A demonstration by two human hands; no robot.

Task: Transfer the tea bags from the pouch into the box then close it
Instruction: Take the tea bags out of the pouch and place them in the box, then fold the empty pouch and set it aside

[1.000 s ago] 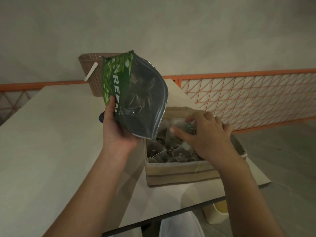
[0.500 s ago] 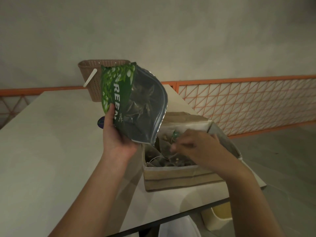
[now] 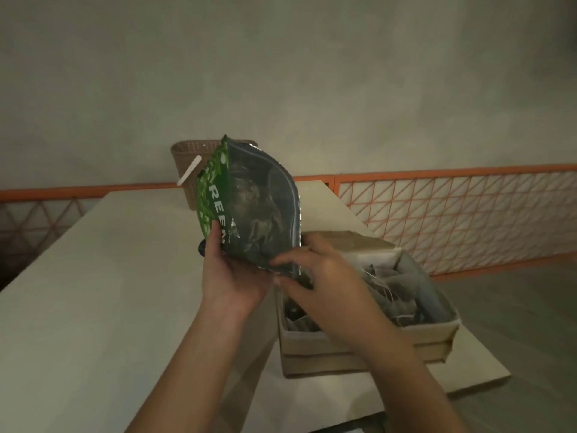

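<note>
Two hands meet at the glossy green pouch above the desk; left hand grips its edge; right hand pinches its mouth; pyramid tea bags fill the open cardboard box.

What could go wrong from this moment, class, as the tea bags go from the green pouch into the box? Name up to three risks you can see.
1. The box sits near the table corner; a push could slide it off.
2. The pouch is tilted, mouth down, in the left hand; tea bags may miss the box.
3. The right hand at the pouch mouth could snag strings and pull bags out.
</note>
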